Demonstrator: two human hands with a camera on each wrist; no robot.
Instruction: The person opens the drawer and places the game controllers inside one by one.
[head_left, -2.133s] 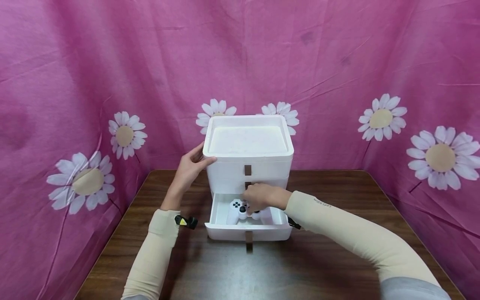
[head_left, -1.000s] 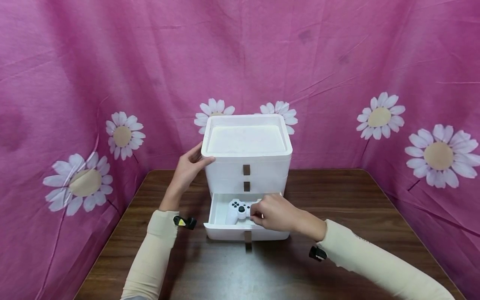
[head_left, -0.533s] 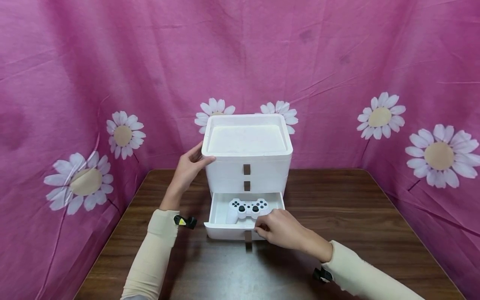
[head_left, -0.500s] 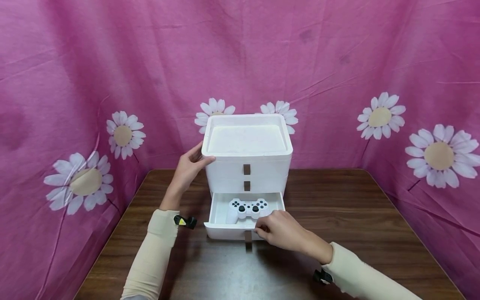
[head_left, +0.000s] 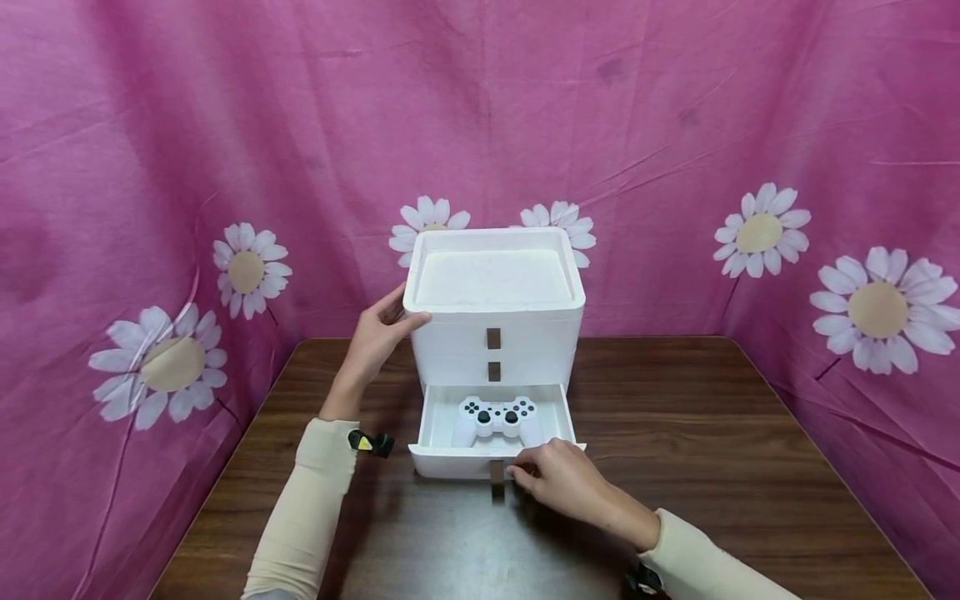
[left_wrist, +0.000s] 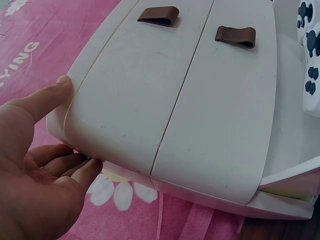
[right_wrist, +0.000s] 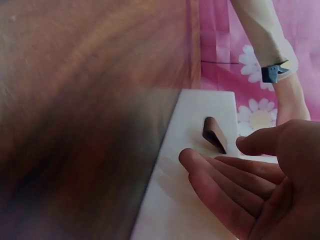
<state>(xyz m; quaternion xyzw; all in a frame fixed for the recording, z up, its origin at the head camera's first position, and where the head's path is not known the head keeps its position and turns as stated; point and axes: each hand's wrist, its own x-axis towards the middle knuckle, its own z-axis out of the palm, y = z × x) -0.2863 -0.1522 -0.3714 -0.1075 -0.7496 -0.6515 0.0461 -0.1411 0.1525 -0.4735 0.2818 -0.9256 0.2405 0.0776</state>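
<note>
A white drawer unit [head_left: 450, 354] stands on the table, its bottom drawer [head_left: 450, 463] pulled out. In that drawer lies a white game controller [head_left: 497, 421] with black thumbsticks. My left hand [head_left: 375, 337] grips the unit's upper left corner; the left wrist view shows its thumb [left_wrist: 52, 95] on the front and the fingers round the side. Beside the bottom drawer's brown pull tab [head_left: 497, 479] is my right hand [head_left: 566, 479], holding nothing. Its fingers are loosely bent in the right wrist view, close to the tab [right_wrist: 215, 135] and the drawer front.
The unit's top is a shallow tray [head_left: 495, 279] with a raised rim. Two upper drawers, each with a brown tab [head_left: 493, 338], are closed. A dark wooden table [head_left: 675, 433] carries the unit, and a pink daisy curtain [head_left: 645, 125] hangs behind.
My right hand has come away from the controller, out over the drawer's front edge and down beside its tab. The controller stays in the drawer. My left hand keeps its place.
</note>
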